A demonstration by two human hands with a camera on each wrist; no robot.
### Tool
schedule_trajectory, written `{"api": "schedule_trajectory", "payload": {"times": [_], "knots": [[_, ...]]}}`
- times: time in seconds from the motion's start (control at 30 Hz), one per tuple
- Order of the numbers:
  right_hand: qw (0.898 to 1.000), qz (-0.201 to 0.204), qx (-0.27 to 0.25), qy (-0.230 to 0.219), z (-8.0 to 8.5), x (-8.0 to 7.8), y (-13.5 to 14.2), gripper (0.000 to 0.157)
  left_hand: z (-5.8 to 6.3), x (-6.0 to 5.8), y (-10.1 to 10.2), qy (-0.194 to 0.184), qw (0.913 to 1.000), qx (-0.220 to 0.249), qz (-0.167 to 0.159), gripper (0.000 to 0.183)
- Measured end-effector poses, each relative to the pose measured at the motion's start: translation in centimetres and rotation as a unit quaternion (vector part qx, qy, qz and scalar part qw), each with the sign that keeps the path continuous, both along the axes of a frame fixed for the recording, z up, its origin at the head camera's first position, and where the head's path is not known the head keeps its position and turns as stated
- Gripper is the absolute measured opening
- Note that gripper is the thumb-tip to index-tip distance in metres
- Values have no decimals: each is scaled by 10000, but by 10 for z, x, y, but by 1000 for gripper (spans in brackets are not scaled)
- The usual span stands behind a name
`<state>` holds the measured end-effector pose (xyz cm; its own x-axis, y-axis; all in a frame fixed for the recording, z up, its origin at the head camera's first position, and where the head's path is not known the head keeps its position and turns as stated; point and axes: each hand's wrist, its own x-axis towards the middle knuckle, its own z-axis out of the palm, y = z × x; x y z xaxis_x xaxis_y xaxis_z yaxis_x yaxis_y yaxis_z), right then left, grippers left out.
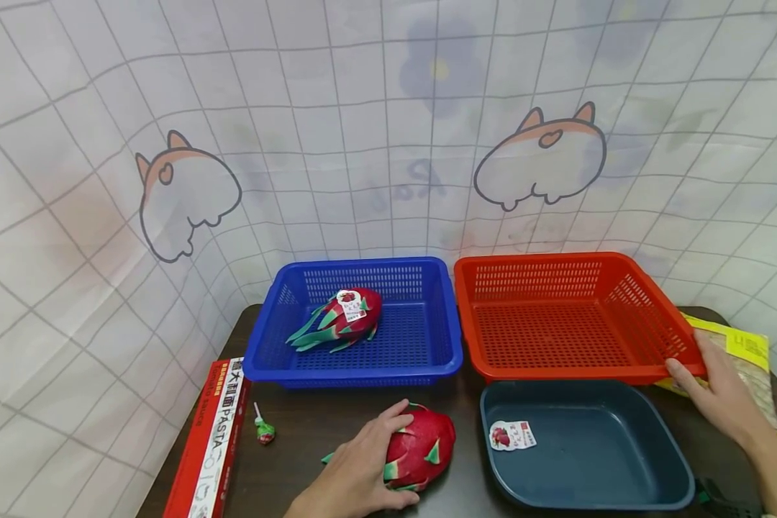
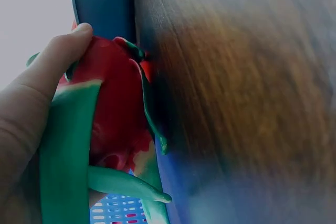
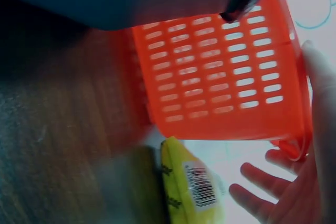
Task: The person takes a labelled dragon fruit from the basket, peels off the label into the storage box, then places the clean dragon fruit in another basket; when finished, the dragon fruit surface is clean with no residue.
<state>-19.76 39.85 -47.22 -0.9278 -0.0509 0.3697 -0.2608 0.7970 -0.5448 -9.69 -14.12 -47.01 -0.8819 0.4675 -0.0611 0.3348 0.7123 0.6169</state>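
My left hand (image 1: 362, 464) holds a red dragon fruit (image 1: 427, 446) with green leaf tips, low over the dark table in front of the blue basket. In the left wrist view the thumb lies along the top of the fruit, and long green leaves trail toward the wrist. My right hand (image 1: 719, 388) touches the front right corner of the red basket (image 1: 570, 373). The right wrist view shows its fingers (image 3: 265, 181) spread and loosely bent beside the rim. Another dragon fruit (image 1: 372, 311), bearing a white label, lies in the blue basket (image 1: 350, 375).
A dark blue tray (image 1: 596, 460) with a white label card (image 1: 521, 436) stands before the red basket. Behind my right hand lies a yellow bag (image 1: 747, 349). At left are a red pasta box (image 1: 210, 432) and a green lollipop (image 1: 265, 433). A patterned cloth (image 1: 362, 144) hangs behind.
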Motion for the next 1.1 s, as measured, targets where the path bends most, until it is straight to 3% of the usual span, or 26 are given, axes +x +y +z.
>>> {"api": "schedule_trajectory", "payload": {"times": [0.17, 0.3, 0.43, 0.57, 0.67, 0.93, 1.1], "knots": [[9995, 66, -227, 200, -2, -1, 0, 72, 2, -3, 1, -91, 9998, -128, 148, 91], [9987, 48, -325, 397, -5, -1, -1, 70, 2, -3, 2, 217, 9993, -276, 119, 90], [9984, -142, -367, 405, -10, 2, -2, 70, 0, -2, -1, 382, 9990, 154, 162, 91], [9978, -273, -446, 411, -11, 3, -5, 69, 11, 0, -4, 369, 9961, 736, 323, 94], [9972, -327, -482, 459, -10, 4, -8, 69, 21, 2, -4, 448, 9939, 925, 406, 96], [9965, -267, -566, 547, -11, 1, -9, 67, 31, -3, 1, 942, 9917, 854, 178, 99], [9962, -261, -565, 609, -13, 1, -8, 66, 52, -18, 14, 1121, 9893, 934, -45, 98]]}}
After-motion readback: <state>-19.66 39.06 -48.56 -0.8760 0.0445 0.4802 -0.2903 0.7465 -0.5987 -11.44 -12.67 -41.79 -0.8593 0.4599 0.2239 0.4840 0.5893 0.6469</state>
